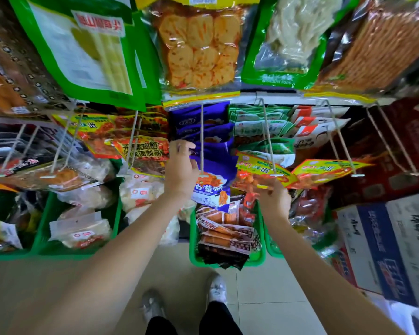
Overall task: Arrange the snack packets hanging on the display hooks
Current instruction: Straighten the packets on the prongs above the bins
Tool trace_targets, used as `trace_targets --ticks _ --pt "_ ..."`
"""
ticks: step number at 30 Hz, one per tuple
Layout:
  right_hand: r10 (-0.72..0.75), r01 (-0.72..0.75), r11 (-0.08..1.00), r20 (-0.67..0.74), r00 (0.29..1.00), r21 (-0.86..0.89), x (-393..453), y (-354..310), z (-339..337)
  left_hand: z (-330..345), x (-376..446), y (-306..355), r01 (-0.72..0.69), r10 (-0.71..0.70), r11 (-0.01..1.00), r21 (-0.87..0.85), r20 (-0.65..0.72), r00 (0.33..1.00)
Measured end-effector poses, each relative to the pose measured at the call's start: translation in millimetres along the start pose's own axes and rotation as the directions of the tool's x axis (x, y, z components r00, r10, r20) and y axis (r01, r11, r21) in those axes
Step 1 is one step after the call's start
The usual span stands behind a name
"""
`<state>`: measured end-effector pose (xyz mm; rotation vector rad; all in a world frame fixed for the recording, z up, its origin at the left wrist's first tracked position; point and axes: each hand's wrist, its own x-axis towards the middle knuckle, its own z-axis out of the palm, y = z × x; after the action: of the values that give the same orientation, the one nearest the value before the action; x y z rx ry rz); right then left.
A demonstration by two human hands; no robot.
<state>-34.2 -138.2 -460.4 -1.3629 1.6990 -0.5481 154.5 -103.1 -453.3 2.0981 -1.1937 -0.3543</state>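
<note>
Purple snack packets (214,187) hang in a row on the middle wire hook (202,141). My left hand (182,170) reaches in beside that hook, its fingers pinching the top of one purple packet. To the right, a yellow and red packet (257,170) hangs at the front of the neighbouring hook (269,141). My right hand (272,198) grips the lower edge of that packet from below. More yellow and red packets (324,171) hang on the hook further right.
Larger packets (201,49) hang overhead on an upper row. Green baskets (194,252) of loose snacks stand on the floor below the hooks. Cardboard boxes (385,247) are stacked at the right. Further hooks with packets (140,151) fill the left side.
</note>
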Motion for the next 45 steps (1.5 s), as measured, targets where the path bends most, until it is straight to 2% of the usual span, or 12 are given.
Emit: trace_targets --ticks 2,4,9,13,15,18,21,23,27,31,36,45 --pt "-0.189 0.174 0.98 -0.192 0.963 -0.094 -4.7 4.4 -19.5 -1.1 -13.2 11.2 -0.18 0.182 0.983 0.035 -0.083 0.98" --pt "-0.295 0.247 0.946 -0.246 0.923 -0.209 1.1 2.7 -32.0 4.3 -19.1 25.2 -0.314 0.313 0.948 0.057 0.021 0.949" --pt "-0.174 0.199 0.887 0.098 0.98 -0.417 39.6 9.0 -38.3 22.4 -33.8 54.2 -0.427 0.409 0.904 0.029 0.233 0.882" --pt "-0.229 0.244 0.885 0.084 0.97 -0.397 35.2 9.2 -50.6 30.9 -52.6 59.1 -0.438 0.388 0.898 0.04 0.396 0.832" --pt "-0.207 0.263 0.853 0.169 0.964 -0.451 29.7 3.6 -59.4 34.0 -59.2 63.4 -0.452 0.374 0.89 0.059 0.473 0.798" --pt "-0.083 0.313 0.75 0.386 0.919 -0.582 23.1 -5.2 -69.9 38.1 -63.0 74.2 -0.489 0.409 0.871 0.043 0.488 0.771" --pt "-0.056 0.414 0.701 0.533 0.844 -0.582 11.1 -12.8 -75.6 42.0 -62.8 81.4 -0.497 0.402 0.868 0.015 0.566 0.72" --pt "-0.078 0.478 0.683 0.596 0.799 -0.552 3.3 -17.7 -75.8 38.9 -63.6 79.1 -0.386 0.276 0.922 0.024 0.658 0.701" --pt "-0.092 0.536 0.708 0.693 0.715 -0.46 -10.1 -30.6 -61.3 10.3 -68.5 59.8 0.036 0.058 0.993 -0.116 0.71 0.702" --pt "-0.107 0.571 0.734 0.768 0.631 -0.367 -30.9 -52.1 -21.2 -36.9 -67.8 12.0 0.109 -0.037 0.992 -0.057 0.707 0.707" --pt "-0.104 0.657 0.674 0.836 0.539 -0.339 -69.4 -80.0 63.8 -105.4 -73.5 -66.1 0.245 -0.192 0.97 0.011 0.654 0.732" --pt "-0.25 0.64 0.683 0.71 0.658 -0.352 -132.2 -125.1 256.6 -208.1 -35.3 -219.5 0.517 -0.465 0.856 0.001 0.437 0.77"
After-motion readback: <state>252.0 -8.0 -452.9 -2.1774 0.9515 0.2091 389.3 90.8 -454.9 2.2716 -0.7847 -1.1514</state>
